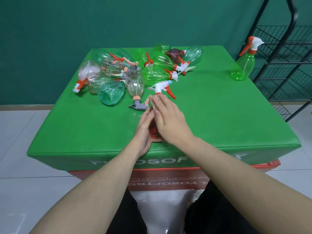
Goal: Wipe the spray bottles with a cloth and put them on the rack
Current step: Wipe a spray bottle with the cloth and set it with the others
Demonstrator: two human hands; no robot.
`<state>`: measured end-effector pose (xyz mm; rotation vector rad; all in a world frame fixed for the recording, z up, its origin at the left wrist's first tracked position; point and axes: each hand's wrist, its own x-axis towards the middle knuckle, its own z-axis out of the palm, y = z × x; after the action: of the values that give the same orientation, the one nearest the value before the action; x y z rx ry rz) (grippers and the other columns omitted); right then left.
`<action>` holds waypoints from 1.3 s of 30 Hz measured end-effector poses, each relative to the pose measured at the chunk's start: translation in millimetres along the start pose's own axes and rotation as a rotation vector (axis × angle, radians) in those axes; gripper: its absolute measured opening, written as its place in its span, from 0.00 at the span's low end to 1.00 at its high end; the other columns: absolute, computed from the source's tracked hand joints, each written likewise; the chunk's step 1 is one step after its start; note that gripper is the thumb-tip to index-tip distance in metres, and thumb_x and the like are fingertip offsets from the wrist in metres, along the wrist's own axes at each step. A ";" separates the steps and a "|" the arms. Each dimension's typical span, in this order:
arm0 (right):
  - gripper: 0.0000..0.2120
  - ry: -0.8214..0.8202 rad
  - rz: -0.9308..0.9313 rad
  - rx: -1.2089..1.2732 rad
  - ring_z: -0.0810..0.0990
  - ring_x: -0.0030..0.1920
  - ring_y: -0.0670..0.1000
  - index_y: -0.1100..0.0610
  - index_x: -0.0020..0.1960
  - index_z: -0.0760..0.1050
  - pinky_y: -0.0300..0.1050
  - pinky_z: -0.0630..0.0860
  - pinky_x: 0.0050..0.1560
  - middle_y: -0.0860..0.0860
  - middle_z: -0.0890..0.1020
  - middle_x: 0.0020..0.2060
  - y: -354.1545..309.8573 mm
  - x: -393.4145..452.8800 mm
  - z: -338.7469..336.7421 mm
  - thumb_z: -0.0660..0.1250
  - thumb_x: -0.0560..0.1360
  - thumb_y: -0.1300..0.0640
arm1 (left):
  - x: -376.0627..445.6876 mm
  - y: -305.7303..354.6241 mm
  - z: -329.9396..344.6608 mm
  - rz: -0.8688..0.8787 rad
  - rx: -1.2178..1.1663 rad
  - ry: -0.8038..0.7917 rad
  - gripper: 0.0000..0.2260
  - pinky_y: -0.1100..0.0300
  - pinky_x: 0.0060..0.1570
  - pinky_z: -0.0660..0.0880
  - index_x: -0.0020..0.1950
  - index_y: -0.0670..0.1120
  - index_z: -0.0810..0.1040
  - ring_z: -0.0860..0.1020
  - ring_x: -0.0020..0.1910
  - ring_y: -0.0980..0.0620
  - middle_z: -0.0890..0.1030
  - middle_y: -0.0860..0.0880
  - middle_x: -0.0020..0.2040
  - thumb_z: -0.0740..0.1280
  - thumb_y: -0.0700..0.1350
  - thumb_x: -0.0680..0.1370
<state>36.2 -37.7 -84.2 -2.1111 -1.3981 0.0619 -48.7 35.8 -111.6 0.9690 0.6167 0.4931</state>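
Step in hand: we judge this to be the wiping step. We have one reddish spray bottle (154, 127) lying between our hands over the near middle of the green table (219, 119), its white and orange trigger head (162, 88) pointing away from us.
Left hand (143, 132): it cups the bottle from the left side, fingers lying along the body and holding it.
Right hand (170, 122): it lies over the top of the bottle with fingers nearly straight, pressing a small pinkish cloth (154, 100) against the neck end.
Next move: once the body is wiped, we think the bottle has to be carried far right to the black wire rack (278, 65), which stands beside the table; a firm one-handed hold round the body will be needed.
Count, bottles in the pile: about a dozen lie heaped at the far left and middle of the table (135, 70); they overlap, so we cannot give an exact number.
Count, upright bottles: one green bottle (243, 65) stands at the far right corner, near the rack.
Count, cloths: one.
Count, racks: one; we see no bottles on its shelves.
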 end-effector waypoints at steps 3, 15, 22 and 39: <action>0.24 -0.047 0.007 0.087 0.56 0.80 0.52 0.54 0.81 0.60 0.51 0.55 0.80 0.52 0.59 0.81 -0.7 17.2 -6.0 0.51 0.86 0.53 | -0.8 0.8 -1.2 -0.027 -0.005 -0.012 0.25 0.39 0.42 0.82 0.74 0.57 0.72 0.86 0.54 0.49 0.84 0.52 0.62 0.66 0.59 0.77; 0.26 -0.025 0.079 0.147 0.65 0.76 0.53 0.52 0.80 0.62 0.55 0.64 0.76 0.51 0.65 0.78 -2.6 1.8 0.7 0.47 0.84 0.48 | 2.4 -5.1 -4.7 -0.045 0.003 0.059 0.21 0.44 0.38 0.82 0.74 0.53 0.73 0.87 0.51 0.47 0.84 0.45 0.62 0.59 0.58 0.84; 0.27 -0.014 0.005 -0.036 0.56 0.80 0.53 0.48 0.82 0.56 0.60 0.62 0.76 0.49 0.57 0.81 -0.2 -35.4 6.7 0.44 0.84 0.46 | 1.1 -7.0 1.1 0.014 0.049 0.147 0.21 0.58 0.32 0.79 0.74 0.52 0.74 0.85 0.48 0.53 0.85 0.48 0.58 0.57 0.60 0.85; 0.31 -0.038 0.096 0.067 0.56 0.80 0.52 0.50 0.81 0.59 0.58 0.56 0.79 0.50 0.59 0.81 2.0 -0.4 -2.1 0.41 0.81 0.43 | -8.3 3.2 5.0 0.017 0.066 0.019 0.17 0.39 0.38 0.83 0.72 0.58 0.72 0.87 0.51 0.50 0.86 0.55 0.57 0.59 0.58 0.84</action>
<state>38.5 -39.5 -83.5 -2.1302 -1.2977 0.1851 -51.7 29.0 -104.5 1.0339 0.6452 0.4997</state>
